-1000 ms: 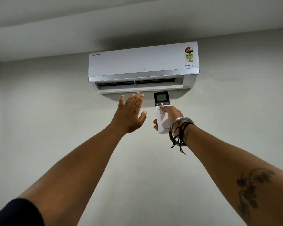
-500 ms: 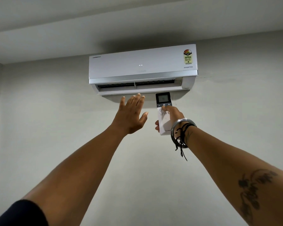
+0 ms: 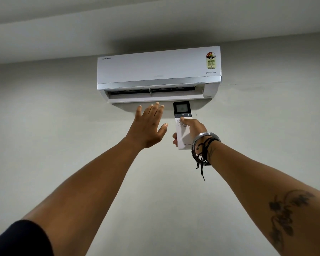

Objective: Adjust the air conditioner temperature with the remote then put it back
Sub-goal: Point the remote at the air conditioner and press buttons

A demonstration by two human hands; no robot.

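A white air conditioner (image 3: 159, 71) hangs high on the wall, its lower flap open over a dark vent. My right hand (image 3: 194, 129) holds a slim white remote (image 3: 182, 137) upright just below the unit. The remote's dark top carries a lit screen and a row of minus, power and plus buttons. My thumb rests just under the power button. My left hand (image 3: 148, 126) is raised beside the remote, palm towards the vent, fingers spread, holding nothing.
A plain grey wall (image 3: 266, 135) fills the view, with the ceiling (image 3: 118, 19) above. Bangles and black threads (image 3: 203, 145) circle my right wrist.
Two small lights showed on the unit's front half a second ago and are gone now. Both hands stay in nearly the same place below the vent.
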